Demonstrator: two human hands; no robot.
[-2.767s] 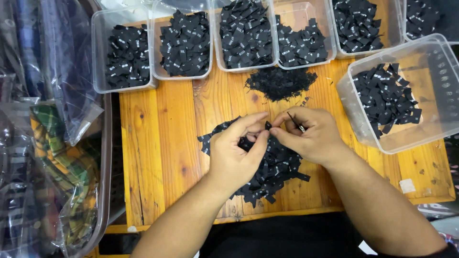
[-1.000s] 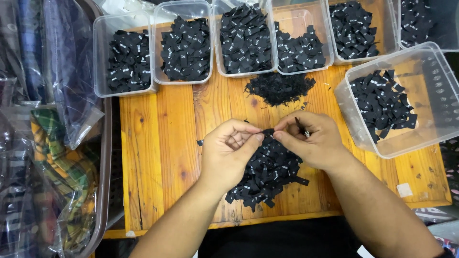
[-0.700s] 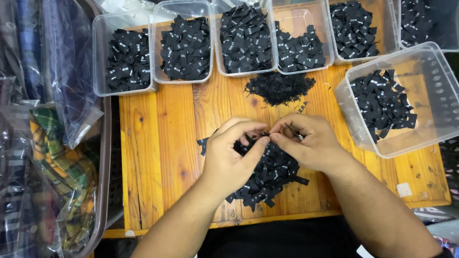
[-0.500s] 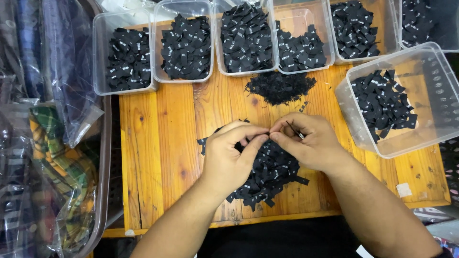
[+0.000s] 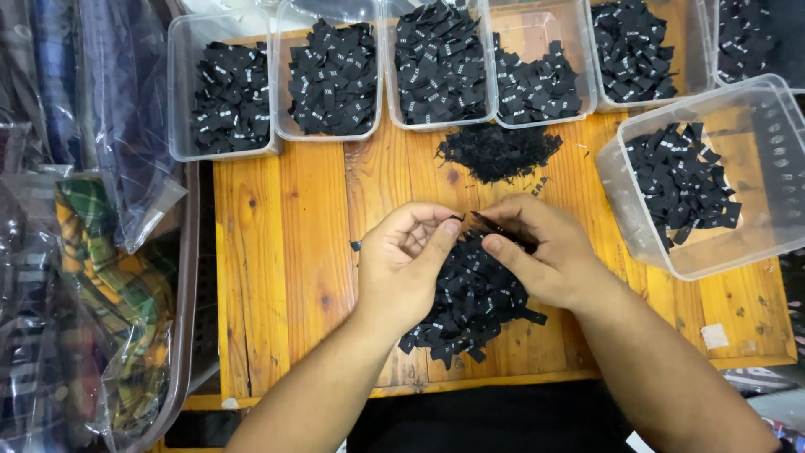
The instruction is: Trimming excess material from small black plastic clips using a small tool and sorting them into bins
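I see both hands meeting over the middle of the wooden bench (image 5: 285, 277), just above a loose pile of small black labels (image 5: 474, 306). The left hand (image 5: 411, 264) is curled, thumb and forefinger pinched together on a small black label (image 5: 457, 218) at its fingertips. The right hand (image 5: 541, 252) is also mostly closed, fingers bent round a thin dark strip (image 5: 495, 228) that runs from its fingertips back under the forefinger; I cannot tell whether that is a label or a small tool. The two sets of fingertips are almost touching.

A second, finer heap of black scraps (image 5: 499, 151) lies further up the bench, near the row of clear plastic tubs (image 5: 180, 92) along the far edge, each holding black labels. A larger clear tub (image 5: 755, 243), tilted at an angle, sits at the right with more labels inside. One stray label (image 5: 355, 246) lies just left of the left hand. At the far left, bagged plaid fabric (image 5: 109, 285) fills a bin beside the bench.
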